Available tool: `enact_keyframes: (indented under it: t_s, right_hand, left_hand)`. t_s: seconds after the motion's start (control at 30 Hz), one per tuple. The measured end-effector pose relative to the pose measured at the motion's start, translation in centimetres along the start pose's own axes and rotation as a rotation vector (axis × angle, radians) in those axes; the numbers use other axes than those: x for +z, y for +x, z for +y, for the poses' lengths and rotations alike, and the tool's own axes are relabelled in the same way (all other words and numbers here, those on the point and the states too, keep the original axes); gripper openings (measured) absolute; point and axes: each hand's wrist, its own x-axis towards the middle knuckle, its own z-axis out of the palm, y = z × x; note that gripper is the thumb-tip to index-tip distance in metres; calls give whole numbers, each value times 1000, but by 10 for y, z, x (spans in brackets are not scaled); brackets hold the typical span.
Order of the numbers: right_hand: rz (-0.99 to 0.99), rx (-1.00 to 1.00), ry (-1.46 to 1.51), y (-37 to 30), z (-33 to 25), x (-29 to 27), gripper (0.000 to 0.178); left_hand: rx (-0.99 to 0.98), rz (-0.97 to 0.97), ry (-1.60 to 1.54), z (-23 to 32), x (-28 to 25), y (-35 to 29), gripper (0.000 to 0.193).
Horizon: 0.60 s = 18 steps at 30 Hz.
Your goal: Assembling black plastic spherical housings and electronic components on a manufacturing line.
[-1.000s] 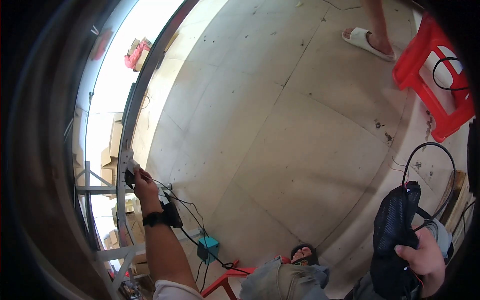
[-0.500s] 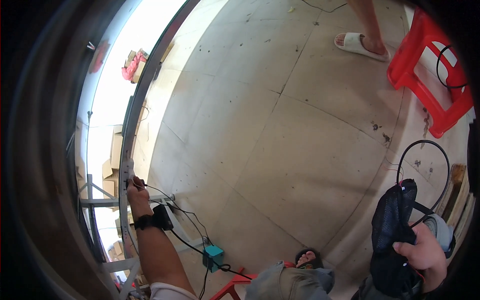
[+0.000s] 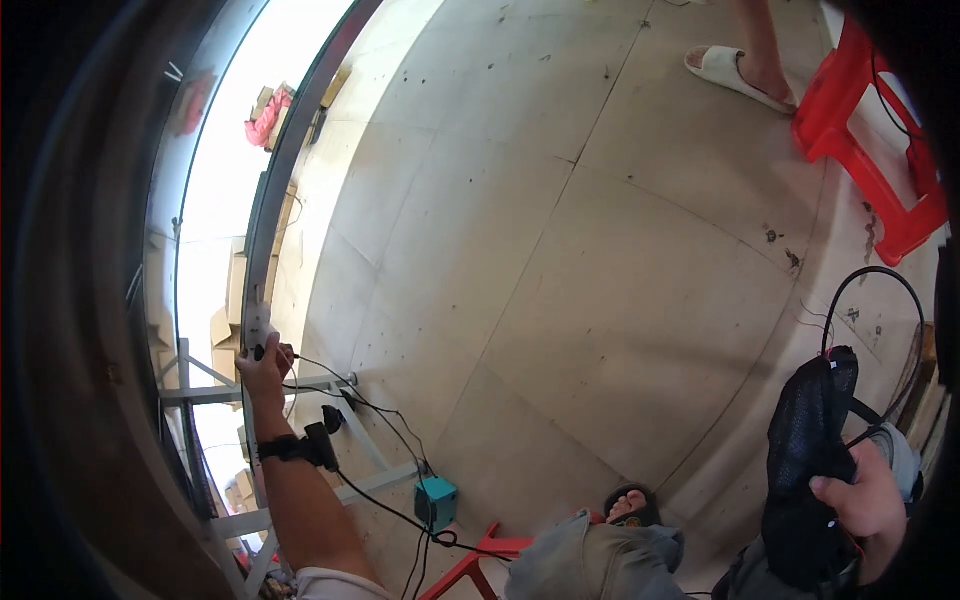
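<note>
My left hand [image 3: 264, 373] reaches out to the long dark-framed upright panel [image 3: 262, 240] on the left. Its fingers are closed round a small dark cable end [image 3: 287, 355] against the panel's edge; the fingertips are partly hidden. From there a thin black cable [image 3: 345, 378] runs down to a teal box [image 3: 436, 502]. A black strap with a small black device [image 3: 320, 446] sits on my left wrist, a thicker cable trailing from it. At the lower right, my right hand [image 3: 868, 497] grips a black mesh pouch [image 3: 808, 450], thumb on top; a black cable loop [image 3: 880, 270] rises behind the pouch.
A grey metal stand [image 3: 365, 440] holds up the panel. A red plastic stool [image 3: 870, 165] stands at the far right, another person's foot in a white slipper [image 3: 735, 75] beside it. Cardboard boxes [image 3: 230, 310] lie beyond the panel. Part of a red stool [image 3: 480, 560] shows near my leg.
The view has shifted a little, so the floor, stool and pouch sit farther right. My left hand has turned slightly at the panel's edge, its thumb side now raised. The right hand keeps its grip.
</note>
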Motion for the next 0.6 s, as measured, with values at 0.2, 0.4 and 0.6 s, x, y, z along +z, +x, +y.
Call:
enact_keyframes:
  t_s: [0.2, 0.4, 0.6]
  right_hand:
    - [-11, -61, 73, 4, 4, 5, 48]
    - [20, 21, 176, -1, -7, 14, 53]
    - [51, -19, 96, -1, 1, 11, 56]
  left_hand:
    - [184, 49, 957, 10, -43, 50, 88]
    - [327, 81, 1314, 34, -19, 29, 109]
    - [194, -419, 701, 16, -42, 62, 106]
